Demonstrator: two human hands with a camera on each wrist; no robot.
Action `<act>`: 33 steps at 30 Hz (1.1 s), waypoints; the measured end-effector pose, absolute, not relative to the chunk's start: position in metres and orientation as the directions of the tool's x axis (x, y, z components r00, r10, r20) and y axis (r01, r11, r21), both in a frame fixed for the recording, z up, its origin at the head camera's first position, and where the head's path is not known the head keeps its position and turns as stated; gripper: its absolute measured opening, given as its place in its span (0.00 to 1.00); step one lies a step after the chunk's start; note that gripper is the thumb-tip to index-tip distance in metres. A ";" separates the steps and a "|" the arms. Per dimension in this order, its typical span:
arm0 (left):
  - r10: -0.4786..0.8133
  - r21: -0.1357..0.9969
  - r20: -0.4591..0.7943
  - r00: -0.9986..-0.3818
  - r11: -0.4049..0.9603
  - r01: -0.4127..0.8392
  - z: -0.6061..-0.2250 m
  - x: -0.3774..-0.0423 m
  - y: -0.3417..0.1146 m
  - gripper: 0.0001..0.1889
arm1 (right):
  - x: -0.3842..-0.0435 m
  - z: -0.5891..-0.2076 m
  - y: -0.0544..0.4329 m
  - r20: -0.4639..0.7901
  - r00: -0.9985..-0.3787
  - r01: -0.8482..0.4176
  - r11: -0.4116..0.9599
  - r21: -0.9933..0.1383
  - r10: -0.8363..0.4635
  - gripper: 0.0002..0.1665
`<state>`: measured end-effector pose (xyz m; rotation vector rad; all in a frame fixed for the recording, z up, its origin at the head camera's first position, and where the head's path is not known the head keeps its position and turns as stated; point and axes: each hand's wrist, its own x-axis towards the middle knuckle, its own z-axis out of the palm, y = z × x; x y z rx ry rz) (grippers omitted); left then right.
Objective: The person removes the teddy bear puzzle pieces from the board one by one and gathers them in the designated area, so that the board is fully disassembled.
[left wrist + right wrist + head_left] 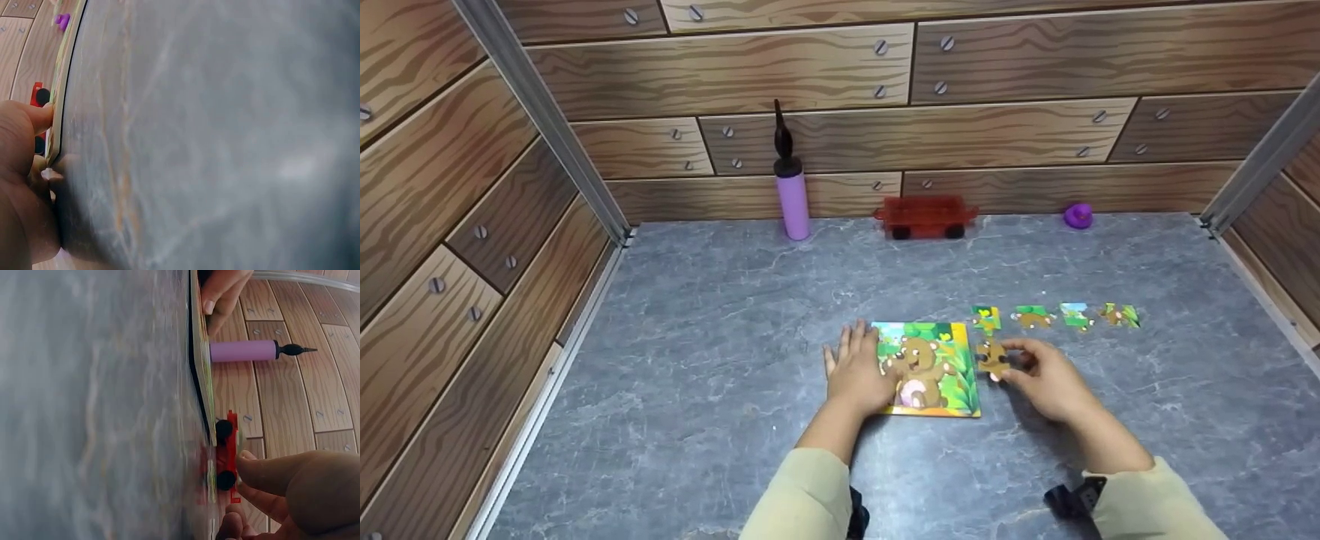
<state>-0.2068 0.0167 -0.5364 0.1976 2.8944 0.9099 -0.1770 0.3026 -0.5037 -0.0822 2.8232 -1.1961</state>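
A brown puzzle piece (994, 365) is pinched between the right hand's (1054, 382) thumb and fingers, just beside the bear board's (926, 379) right edge. The board's left edge is covered by the left hand (861, 379), fingers extended. Four pieces (1033, 318) (neatly rowed) are set between the right hand and the tabletop's (720, 337) far edge.

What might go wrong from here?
The right hand pinches the bear piece by its edge, so it may twist or slip.
It might also nudge the nearest loose piece, lying close by.
If the left hand lifts off the bear board, that could shift.
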 end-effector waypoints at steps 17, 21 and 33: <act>0.153 0.585 -0.053 -0.987 0.805 0.094 -0.537 -0.206 0.017 0.38 | -0.182 -0.509 0.312 -0.096 -0.990 -0.020 0.762 -0.648 -0.108 0.28; 0.155 0.584 -0.050 -0.987 0.806 0.097 -0.535 -0.206 0.017 0.38 | -0.183 -0.509 0.312 -0.101 -0.990 -0.013 0.769 -0.639 -0.100 0.27; 0.157 0.591 -0.042 -0.987 0.801 0.102 -0.535 -0.206 0.016 0.37 | -0.184 -0.512 0.312 -0.097 -0.991 -0.011 0.772 -0.636 -0.094 0.29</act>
